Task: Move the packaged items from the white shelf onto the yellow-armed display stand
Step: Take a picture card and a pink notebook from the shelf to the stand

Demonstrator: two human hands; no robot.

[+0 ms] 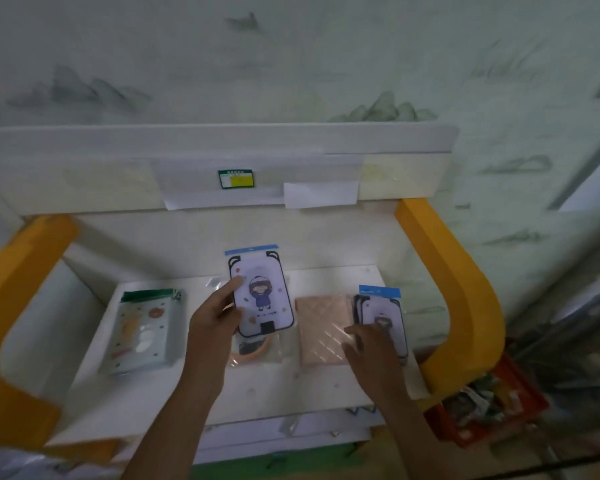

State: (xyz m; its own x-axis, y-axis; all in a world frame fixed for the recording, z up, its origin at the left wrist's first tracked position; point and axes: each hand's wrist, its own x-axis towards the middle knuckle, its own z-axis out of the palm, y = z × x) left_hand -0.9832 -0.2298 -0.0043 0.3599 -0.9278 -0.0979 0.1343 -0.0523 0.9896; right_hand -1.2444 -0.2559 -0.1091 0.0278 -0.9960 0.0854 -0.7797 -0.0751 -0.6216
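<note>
My left hand [212, 317] grips a packaged card with a cartoon child and a blue header [262, 296], held up above the white shelf surface [257, 386] of the yellow-armed stand [465, 289]. My right hand [368, 344] lies with fingers spread across a stack of similar blue-header packages [385, 313] and the edge of a peach quilted package [321, 327]. A green-topped clear package [142, 330] lies at the left. Under the held card rests a clear bag with an orange ring [253, 351].
A white back panel with paper labels and a green-yellow tag [235, 179] rises behind the shelf. A red crate [482, 410] full of small packets stands at the lower right. The other yellow arm [18, 306] curves along the left.
</note>
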